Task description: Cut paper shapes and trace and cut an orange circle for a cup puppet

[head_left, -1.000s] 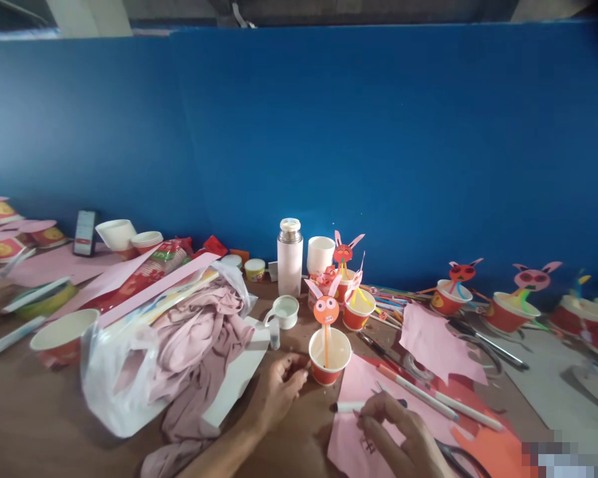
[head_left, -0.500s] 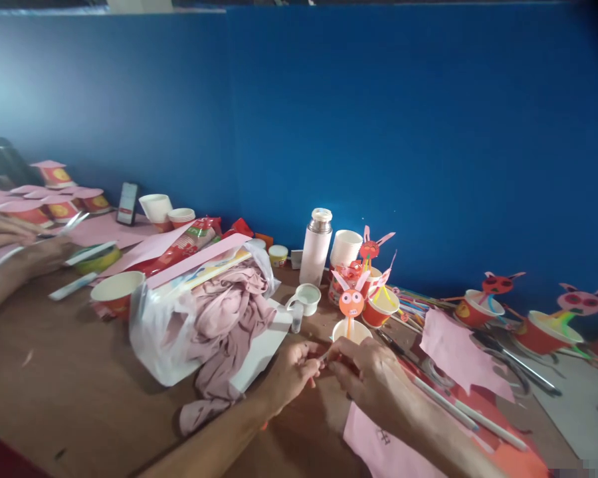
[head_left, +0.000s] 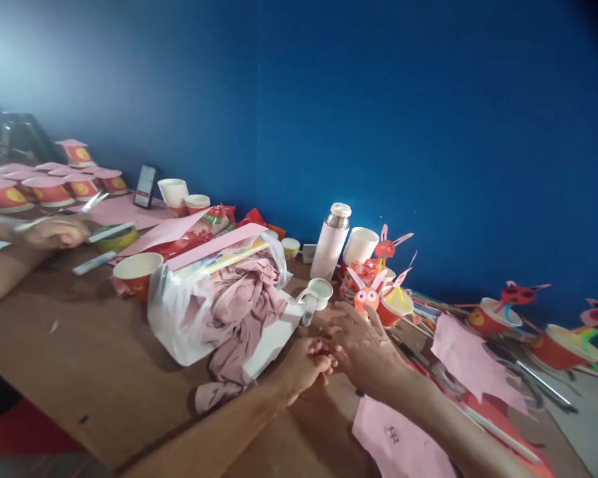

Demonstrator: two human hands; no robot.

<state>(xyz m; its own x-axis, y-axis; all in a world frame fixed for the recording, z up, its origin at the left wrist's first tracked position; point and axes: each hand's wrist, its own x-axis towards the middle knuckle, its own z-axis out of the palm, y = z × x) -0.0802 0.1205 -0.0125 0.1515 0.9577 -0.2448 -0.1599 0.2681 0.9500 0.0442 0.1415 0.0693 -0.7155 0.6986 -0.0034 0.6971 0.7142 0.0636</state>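
Observation:
My left hand [head_left: 309, 364] is closed, its fingertips pinched together low over the table; whatever is between them is too small or hidden to make out. Close beside it, my right hand [head_left: 371, 345] has its fingers stretched out and apart, reaching in front of an orange paper rabbit head [head_left: 367, 300] with pink ears and round eyes. The cup below that head is hidden behind my right hand. A small white cup [head_left: 319, 293] of clear liquid stands just beyond my fingers, with a small clear tube [head_left: 309, 311] against it.
A plastic bag [head_left: 179, 325] with pink cloth [head_left: 244, 299] lies left of my hands. Behind are a flask [head_left: 330, 245] and stacked paper cups [head_left: 360, 245]. Rabbit-headed cups [head_left: 491, 315] and pink paper [head_left: 471, 355] lie right. Another person's hand [head_left: 60, 231] is near scissors [head_left: 94, 201].
My right hand has opened from a pinch beside my left fingers and stretched forward over the cup with the orange rabbit head. The view has shifted, and the other person's hand has moved.

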